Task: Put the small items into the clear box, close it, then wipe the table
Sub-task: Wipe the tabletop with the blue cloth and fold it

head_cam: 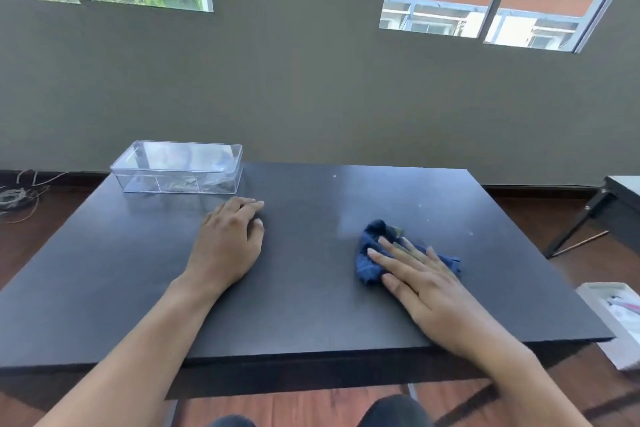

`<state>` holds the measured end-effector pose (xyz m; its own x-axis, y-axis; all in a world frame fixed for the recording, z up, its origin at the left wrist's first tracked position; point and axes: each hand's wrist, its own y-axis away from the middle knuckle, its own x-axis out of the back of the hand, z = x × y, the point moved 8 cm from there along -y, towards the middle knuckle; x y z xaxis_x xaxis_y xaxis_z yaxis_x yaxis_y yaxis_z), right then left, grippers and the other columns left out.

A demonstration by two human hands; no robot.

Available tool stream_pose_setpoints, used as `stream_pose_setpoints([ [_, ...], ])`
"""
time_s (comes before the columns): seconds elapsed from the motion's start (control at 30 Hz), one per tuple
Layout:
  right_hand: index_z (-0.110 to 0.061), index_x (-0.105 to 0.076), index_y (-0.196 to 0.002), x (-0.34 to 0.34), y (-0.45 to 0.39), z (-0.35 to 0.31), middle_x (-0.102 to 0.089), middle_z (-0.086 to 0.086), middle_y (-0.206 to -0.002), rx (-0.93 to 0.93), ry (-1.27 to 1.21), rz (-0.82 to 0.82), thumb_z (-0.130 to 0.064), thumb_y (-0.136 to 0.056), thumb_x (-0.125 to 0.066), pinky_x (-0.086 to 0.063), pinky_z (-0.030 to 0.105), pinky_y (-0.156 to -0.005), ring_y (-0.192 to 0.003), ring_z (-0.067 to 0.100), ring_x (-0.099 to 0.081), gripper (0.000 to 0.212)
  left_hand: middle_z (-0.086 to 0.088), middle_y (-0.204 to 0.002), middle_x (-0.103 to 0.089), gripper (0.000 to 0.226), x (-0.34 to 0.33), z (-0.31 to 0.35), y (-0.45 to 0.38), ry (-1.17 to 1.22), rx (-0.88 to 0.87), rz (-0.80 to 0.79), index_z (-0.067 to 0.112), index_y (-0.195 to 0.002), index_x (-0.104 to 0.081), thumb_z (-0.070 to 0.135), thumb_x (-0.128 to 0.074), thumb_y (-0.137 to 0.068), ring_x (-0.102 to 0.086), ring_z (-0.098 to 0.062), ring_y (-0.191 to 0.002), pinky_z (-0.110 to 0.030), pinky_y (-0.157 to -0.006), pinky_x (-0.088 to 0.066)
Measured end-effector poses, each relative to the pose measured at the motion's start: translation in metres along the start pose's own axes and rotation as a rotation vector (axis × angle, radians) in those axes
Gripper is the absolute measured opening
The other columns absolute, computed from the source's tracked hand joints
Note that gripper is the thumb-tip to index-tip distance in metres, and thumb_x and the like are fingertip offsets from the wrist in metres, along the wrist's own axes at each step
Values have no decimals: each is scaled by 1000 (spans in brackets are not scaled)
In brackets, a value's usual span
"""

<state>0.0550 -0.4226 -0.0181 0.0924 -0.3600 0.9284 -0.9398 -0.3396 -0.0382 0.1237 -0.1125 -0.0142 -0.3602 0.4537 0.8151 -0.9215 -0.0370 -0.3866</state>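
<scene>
The clear box [178, 166] stands at the far left corner of the desk [304, 305], its long side running along the far edge and its lid on. Through the front wall a divider shows, and a few small items [180, 186] lie on the bottom; they are too blurred to tell apart.

The blue cloth [375, 262] lies crumpled on the right half of the desk, about midway between the near and far edges. The right hand [414, 276] presses flat on top of it, fingers spread and pointing toward the far left; its grip is released, nothing pinched, and the cloth bulges out past the fingertips and shows again on the right side of the hand. The hand and cloth are slightly smeared.

The left hand [227, 241] rests palm down near the middle of the desk, just in front of the box's right end but not touching it. Its fingers are loosely curled on the surface and its grip holds nothing.

A few pale specks [335, 176] dot the dark top toward the far and right edges, and a faint dull patch sits just beyond the cloth.

Past the right edge, on the wooden floor, is a white box [620, 319] with some things in it. Off the far left corner lies a tangle of cables [17, 196]. Behind the desk is a grey wall with 2 windows.
</scene>
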Motion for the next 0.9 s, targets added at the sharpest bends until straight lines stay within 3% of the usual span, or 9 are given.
stream_pose_setpoints([
  [0.17,-48,-36,-152,37,-64,123,-16,-21,-168,-378,53,99,-49,-107,-32,4,51,-125,-159,17,-8,46,1,-127,-65,35,-6,-2,0,-58,-6,-35,16,-125,-70,21,-53,-95,-58,-28,-116,-44,-104,-43],
  [0.27,-41,-31,-157,37,-114,118,-11,-14,-171,-465,52,84,-48,-108,-29,5,52,-125,-159,24,-4,50,1,-125,-65,36,-4,1,1,-65,3,-23,16,-124,-70,22,-52,-94,-59,-28,-115,-44,-103,-43],
  [0.43,-40,-31,-158,-13,-135,1,-12,-10,-171,-185,50,6,-45,-108,-30,4,51,-127,-159,25,-6,50,0,-123,-65,45,-1,-1,1,-56,0,-14,16,-123,-71,29,-43,-90,-58,-28,-115,-44,-102,-44],
  [0.6,-45,-32,-156,-21,-34,-42,-13,-24,-168,47,-1,26,-45,-109,-31,6,37,-128,-157,3,1,47,-1,-124,-65,46,-3,0,1,-62,-3,-26,16,-124,-70,30,-43,-90,-57,-29,-118,-46,-103,-43],
  [0.73,-54,-34,-151,9,29,22,-14,-33,-162,-37,0,61,-45,-107,-36,4,29,-127,-154,-6,0,45,-3,-125,-64,47,-4,1,3,-76,-9,-36,15,-125,-69,31,-41,-90,-57,-31,-118,-47,-103,-42],
  [0.9,-45,-41,-151,55,18,152,-27,-15,-166,-396,40,194,-40,-107,-39,-3,49,-126,-157,13,-16,44,-4,-126,-63,45,-8,3,1,-89,-1,-53,15,-126,-67,29,-42,-92,-55,-32,-120,-49,-104,-41],
])
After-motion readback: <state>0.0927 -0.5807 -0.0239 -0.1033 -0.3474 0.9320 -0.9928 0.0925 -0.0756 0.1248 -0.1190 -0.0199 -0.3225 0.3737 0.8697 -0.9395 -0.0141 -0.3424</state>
